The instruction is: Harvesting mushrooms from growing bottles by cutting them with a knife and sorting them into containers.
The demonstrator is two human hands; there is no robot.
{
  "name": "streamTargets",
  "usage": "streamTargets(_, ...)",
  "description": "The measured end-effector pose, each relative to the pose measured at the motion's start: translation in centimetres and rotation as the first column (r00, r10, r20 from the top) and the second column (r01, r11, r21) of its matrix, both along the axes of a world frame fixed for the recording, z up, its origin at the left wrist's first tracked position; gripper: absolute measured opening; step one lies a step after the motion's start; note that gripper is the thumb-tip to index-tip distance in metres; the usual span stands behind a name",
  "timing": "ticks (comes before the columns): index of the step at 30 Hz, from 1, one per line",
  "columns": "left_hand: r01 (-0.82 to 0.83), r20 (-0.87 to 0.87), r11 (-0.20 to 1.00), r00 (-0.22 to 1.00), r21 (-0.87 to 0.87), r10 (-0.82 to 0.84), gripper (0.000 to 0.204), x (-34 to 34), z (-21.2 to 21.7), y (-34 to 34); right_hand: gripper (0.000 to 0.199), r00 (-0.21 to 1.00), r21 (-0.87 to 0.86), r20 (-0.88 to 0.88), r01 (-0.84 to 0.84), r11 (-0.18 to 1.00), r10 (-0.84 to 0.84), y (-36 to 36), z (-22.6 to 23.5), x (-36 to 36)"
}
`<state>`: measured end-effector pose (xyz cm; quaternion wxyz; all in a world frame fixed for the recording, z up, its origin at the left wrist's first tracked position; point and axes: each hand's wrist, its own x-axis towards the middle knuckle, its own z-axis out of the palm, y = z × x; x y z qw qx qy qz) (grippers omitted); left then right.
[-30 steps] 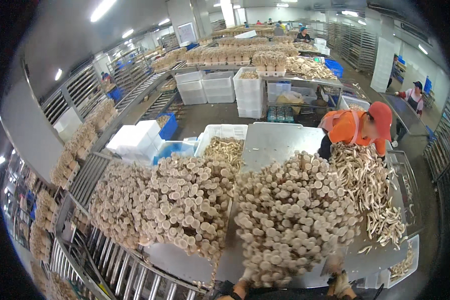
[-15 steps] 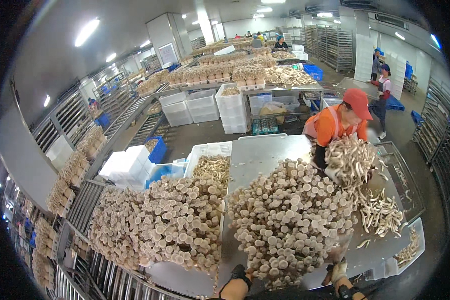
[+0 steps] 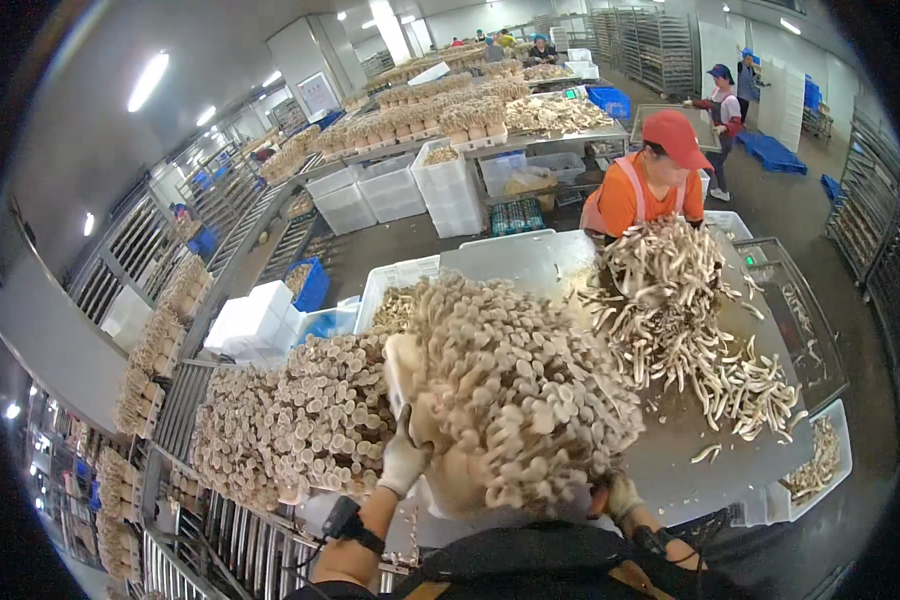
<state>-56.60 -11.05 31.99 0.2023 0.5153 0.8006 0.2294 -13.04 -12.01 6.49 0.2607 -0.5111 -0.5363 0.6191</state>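
Head view: big mushroom mass (image 3: 530,390) at the front of the metal table (image 3: 685,465), between the hands, caps leaning right, pale base side showing left, parts blurred. White edge (image 3: 400,365), probably a tray's, stands tilted along that left side.

Left hand (image 3: 405,465), gloved, is at the lower end of this edge, one digit pointing up; can't tell if the fingers close on it. Right hand (image 3: 623,494), gloved, is low at the mass's right side, fingers partly hidden, grip can't be told; reddish-brown thing (image 3: 599,499) beside it, too unclear to name. Hands on opposite sides likely steady a wide, top-heavy load.

Second mushroom mass (image 3: 300,425) sits left, near the roller conveyor (image 3: 240,550), probably for easy reach.

Table: loose mushrooms (image 3: 670,285) heaped right, scattered toward the near side; co-worker (image 3: 635,195) in orange leans behind the heap. White crate (image 3: 375,300) with mushrooms at the far left corner, white boxes (image 3: 260,320) beyond the second mass.

Room: more mushroom rows (image 3: 400,125) behind, tall racks (image 3: 645,50), strip lights (image 3: 150,82) overhead.
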Motion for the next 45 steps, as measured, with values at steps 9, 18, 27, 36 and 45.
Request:
streamTargets(9, 0.435, -0.44, 0.897, 0.823, 0.078, -0.36, 0.023, 6.2, 6.9, 4.1, 0.029, 0.805, 0.193, 0.581, 0.009, 0.981, -0.122, 0.7, -1.6, 1.5)
streamTargets(18, 0.895, -0.667, 0.446, 0.346, 0.023, -0.66, 0.026, 6.2, 10.3, 7.4, 0.024, 0.874, 0.463, -0.075, 0.456, 0.76, -0.479, 4.3, 27.4, 2.4)
streamTargets(27, 0.89, -0.401, 0.456, 0.413, -0.014, -0.818, 0.06, 7.2, 6.4, 6.0, 0.032, 0.681, 0.55, 0.732, -0.58, 0.602, -0.012, 5.2, 34.2, -5.7)
streamTargets(36, 0.882, -0.393, 0.459, 0.462, 0.109, -0.795, 0.058, 7.3, 6.5, 6.0, 0.012, 0.55, 0.196, 0.813, -0.568, 0.799, 0.192, 6.7, 35.7, -3.8)
streamTargets(45, 0.84, -0.427, 0.518, 0.533, 0.161, -0.731, 0.061, 6.9, 5.2, 6.7, 0.042, 0.516, 0.177, 0.794, -0.702, 0.69, 0.321, 13.5, 26.1, -5.5)
